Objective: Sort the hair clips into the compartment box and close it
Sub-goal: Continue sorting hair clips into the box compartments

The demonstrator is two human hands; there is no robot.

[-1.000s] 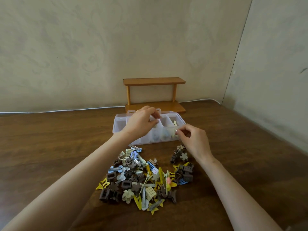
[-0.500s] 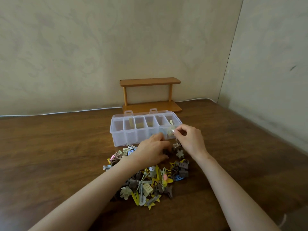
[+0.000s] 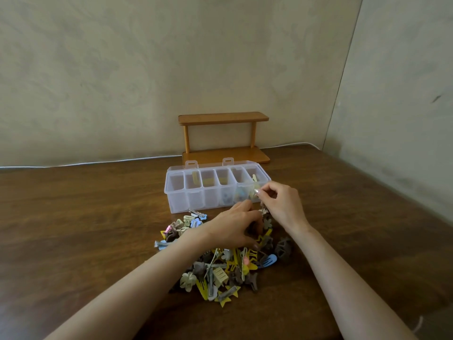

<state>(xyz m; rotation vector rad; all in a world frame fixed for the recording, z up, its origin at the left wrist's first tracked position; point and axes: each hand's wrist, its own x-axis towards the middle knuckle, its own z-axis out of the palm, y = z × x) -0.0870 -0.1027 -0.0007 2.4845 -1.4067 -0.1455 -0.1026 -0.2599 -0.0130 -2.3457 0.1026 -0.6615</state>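
A clear compartment box (image 3: 196, 200) stands open on the wooden table, its lid folded back, with a few clips in its cells. In front of it lies a pile of hair clips (image 3: 220, 273) in yellow, brown, blue and cream. My left hand (image 3: 232, 227) lies palm down on the pile's upper right part. Its fingers and thumb curl onto a yellow hair clip (image 3: 260, 239). My right hand (image 3: 279, 202) hovers at the front rim of the box's rightmost cell and pinches a small pale clip (image 3: 256, 191) between thumb and fingertips.
A small two-tier wooden shelf (image 3: 223, 138) stands right behind the box against the wall. A white cable (image 3: 98, 163) runs along the table's back edge. A second wall closes in on the right side.
My left hand came down from the box's cells onto the pile and reached further right into the clips. My right hand stayed at the box's right end, still pinching its clip.
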